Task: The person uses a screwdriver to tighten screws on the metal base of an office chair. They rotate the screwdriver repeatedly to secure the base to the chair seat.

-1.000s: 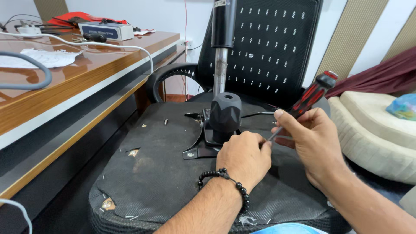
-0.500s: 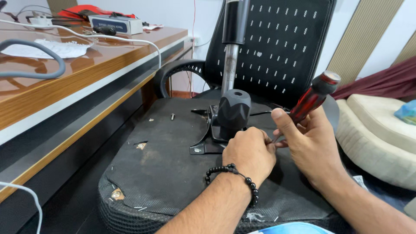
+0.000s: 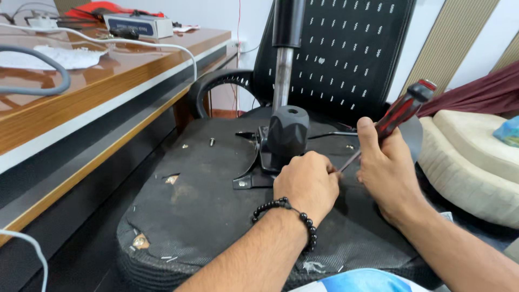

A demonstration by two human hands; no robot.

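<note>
An office chair lies overturned, the black underside of its seat (image 3: 205, 216) facing up. A black metal mechanism plate (image 3: 254, 173) with a black conical cover (image 3: 286, 132) and a gas cylinder (image 3: 284, 59) stands at its middle. My left hand (image 3: 305, 184), with a black bead bracelet at the wrist, rests curled against the plate's right side. My right hand (image 3: 386, 170) grips a screwdriver (image 3: 400, 111) with a red and black handle, its shaft angled down to a spot hidden behind my left fingers.
A wooden desk (image 3: 97, 92) runs along the left with cables, a grey box and papers. Loose screws (image 3: 212, 141) lie on the seat underside. The chair's perforated backrest (image 3: 346, 54) stands behind. A cream cushion (image 3: 476, 157) is at right.
The view has shifted slightly closer. The screwdriver handle has tipped more upright in my right hand. My left hand has stayed by the plate.
</note>
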